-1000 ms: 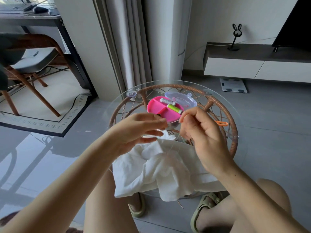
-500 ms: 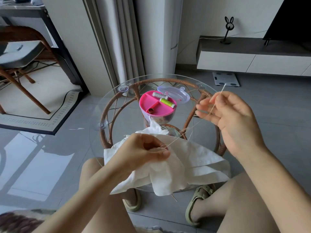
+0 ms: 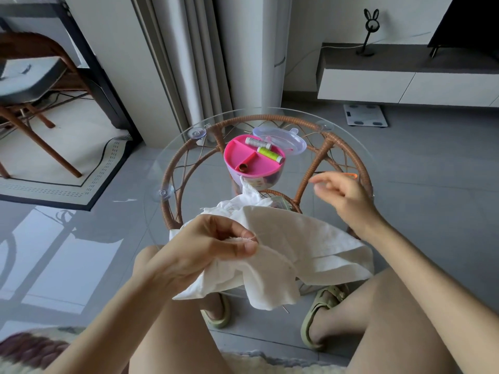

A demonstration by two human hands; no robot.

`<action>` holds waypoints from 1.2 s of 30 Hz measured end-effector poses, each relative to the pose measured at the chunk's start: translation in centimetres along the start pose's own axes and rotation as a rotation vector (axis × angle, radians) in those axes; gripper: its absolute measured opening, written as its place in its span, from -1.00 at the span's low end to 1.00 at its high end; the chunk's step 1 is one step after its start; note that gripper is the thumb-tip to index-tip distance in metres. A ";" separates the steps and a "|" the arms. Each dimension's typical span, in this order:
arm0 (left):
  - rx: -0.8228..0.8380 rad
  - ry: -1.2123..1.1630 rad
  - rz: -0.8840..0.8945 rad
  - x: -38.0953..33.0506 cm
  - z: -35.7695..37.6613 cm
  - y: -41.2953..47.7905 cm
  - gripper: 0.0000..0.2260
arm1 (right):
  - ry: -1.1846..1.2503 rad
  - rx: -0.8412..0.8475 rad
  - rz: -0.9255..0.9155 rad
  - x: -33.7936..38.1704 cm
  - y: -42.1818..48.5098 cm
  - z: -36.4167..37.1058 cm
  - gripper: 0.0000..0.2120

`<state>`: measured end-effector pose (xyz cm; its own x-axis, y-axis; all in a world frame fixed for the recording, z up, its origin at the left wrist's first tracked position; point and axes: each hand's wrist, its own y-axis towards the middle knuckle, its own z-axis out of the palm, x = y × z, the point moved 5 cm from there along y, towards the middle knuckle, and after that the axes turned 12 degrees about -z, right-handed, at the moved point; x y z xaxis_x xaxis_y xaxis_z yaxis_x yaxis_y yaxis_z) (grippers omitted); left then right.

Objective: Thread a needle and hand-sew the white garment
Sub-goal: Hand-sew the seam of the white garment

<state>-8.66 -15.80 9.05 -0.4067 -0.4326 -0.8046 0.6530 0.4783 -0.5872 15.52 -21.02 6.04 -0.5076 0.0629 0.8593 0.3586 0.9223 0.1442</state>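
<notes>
The right hand [image 3: 343, 193] has come down from where it was held up and out to the right half a second back with the thread drawn taut; it now hangs lower over the right side of the round glass-topped rattan table [image 3: 328, 140], smeared by motion, and the camera has tipped a little too. From the head view, the left hand [image 3: 216, 247] has hardly shifted: thumb and forefinger pinch a fold of the crumpled white cloth garment [image 3: 302, 238], which lies across the near edge of the table and spills over towards the knees. The right hand's fingers look loosely curled, but with the blur I cannot tell whether they hold a needle, and the thread itself cannot be made out now. Behind that hand pokes an orange plastic loop [image 3: 352, 175], perhaps a scissors handle. Further back stands the round pink plastic sewing box [image 3: 240, 152] with its clear plastic lid [image 3: 289, 141] set just behind it, and a white thread spool [image 3: 258, 143] and a green thread spool [image 3: 270, 155] in the tray. To my eye the threading is done and this is mid-sewing, between pulling one stitch through and starting another. The next move calls for bringing the needle point back to the pinched fold, close by the left fingertips, without tangling the slack or pricking the thumb
</notes>
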 end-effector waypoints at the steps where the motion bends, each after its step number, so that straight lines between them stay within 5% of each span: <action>1: 0.002 -0.005 0.000 0.0 0.0 0.0 -0.95 | 0.158 0.111 -0.016 1.7 -1.0 1.3 -0.76; 6: 0.027 -0.010 0.004 0.0 0.1 0.0 -0.89 | 0.366 0.443 -0.185 6.7 -4.7 5.9 -0.80; 11: 0.020 0.028 0.010 -0.1 0.1 0.0 -0.90 | 0.452 0.412 -0.156 7.2 -4.8 6.5 -0.94; 21: -0.211 0.349 0.042 -0.1 0.1 -0.1 -0.86 | 0.530 0.239 -0.199 8.7 -3.3 4.2 -0.90; 32: 0.032 -0.019 0.011 0.0 1.3 -0.7 -0.95 | 0.300 0.196 -0.204 8.0 -2.1 4.8 -0.96; 36: 0.069 -0.091 -0.005 0.1 1.2 -0.5 -0.87 | 0.251 0.288 -0.229 7.4 -3.5 5.3 -0.72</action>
<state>-8.25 -17.02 9.40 -0.3524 -0.5036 -0.7888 0.6947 0.4240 -0.5811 6.40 -21.77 9.28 -0.3297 -0.2167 0.9189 0.0081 0.9726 0.2323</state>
